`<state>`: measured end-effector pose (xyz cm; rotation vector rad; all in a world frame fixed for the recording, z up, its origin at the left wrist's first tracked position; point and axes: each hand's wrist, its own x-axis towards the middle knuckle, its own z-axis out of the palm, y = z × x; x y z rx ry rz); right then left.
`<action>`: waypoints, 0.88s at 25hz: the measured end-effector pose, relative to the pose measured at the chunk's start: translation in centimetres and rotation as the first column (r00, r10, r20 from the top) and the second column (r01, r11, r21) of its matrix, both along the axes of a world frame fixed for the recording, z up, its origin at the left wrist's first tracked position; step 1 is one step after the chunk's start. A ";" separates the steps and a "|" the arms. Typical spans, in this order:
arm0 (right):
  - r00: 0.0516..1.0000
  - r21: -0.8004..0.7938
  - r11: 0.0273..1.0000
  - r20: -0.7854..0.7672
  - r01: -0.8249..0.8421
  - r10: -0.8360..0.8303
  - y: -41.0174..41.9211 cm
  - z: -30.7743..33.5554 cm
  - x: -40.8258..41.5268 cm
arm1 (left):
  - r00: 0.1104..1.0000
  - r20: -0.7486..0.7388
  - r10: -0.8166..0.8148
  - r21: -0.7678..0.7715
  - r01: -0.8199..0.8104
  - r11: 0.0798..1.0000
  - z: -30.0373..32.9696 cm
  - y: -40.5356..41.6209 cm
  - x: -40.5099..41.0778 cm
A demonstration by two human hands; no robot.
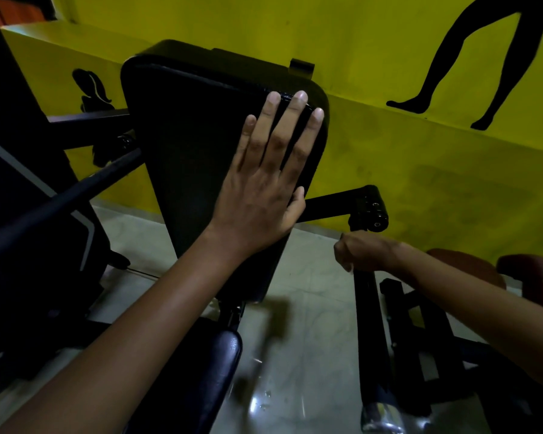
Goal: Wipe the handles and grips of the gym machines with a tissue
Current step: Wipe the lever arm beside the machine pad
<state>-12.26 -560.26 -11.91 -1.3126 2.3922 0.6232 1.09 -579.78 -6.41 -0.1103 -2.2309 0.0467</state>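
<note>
A black padded backrest (pixel 195 145) of a gym machine stands tilted in the middle of the view. My left hand (pixel 264 186) lies flat on its right side with fingers straight and spread, the thumb at the pad's right edge. Lower right, my right hand (pixel 362 250) grips the top of a black machine arm (pixel 370 333) that runs down toward a chrome end. Whether a tissue is in that fist is hidden. A black pivot joint (pixel 370 208) sits just above the right hand.
A black seat pad (pixel 213 371) sits below the backrest. Dark machine frame bars (pixel 60 198) cross at left. A brown padded seat (pixel 533 277) stands at the right edge. Yellow wall with black silhouettes behind; pale tiled floor (pixel 308 324) below.
</note>
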 end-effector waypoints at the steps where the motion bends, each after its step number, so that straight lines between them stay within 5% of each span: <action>1: 0.999 0.027 1.000 -0.046 -0.012 0.013 -0.1 -0.1 0.5 | 1.000 -0.001 0.003 -0.001 -0.003 1.000 0.0 0.0 0.0; 4: 0.991 0.101 0.993 -0.116 -0.059 0.070 0.1 -1.0 2.4 | 1.000 0.003 0.011 -0.003 -0.011 1.000 0.0 0.0 0.0; 8: 0.992 0.134 0.988 0.109 -0.081 0.067 0.3 0.2 3.1 | 0.999 -0.009 0.030 -0.011 -0.030 0.999 0.0 0.1 -0.1; 12: 0.998 0.027 0.999 0.050 -0.031 0.029 0.5 -0.1 3.3 | 0.999 -0.002 0.037 -0.019 -0.037 0.999 -0.1 0.1 -0.1; 18: 0.965 0.020 0.999 0.261 -0.032 0.026 1.3 1.8 3.7 | 0.999 -0.003 0.051 -0.020 -0.051 0.998 -0.1 0.1 -0.1; 22: 0.977 -0.038 0.996 0.190 -0.086 0.091 2.4 -0.3 4.5 | 0.999 -0.009 0.041 -0.005 -0.041 0.999 -0.1 0.2 0.0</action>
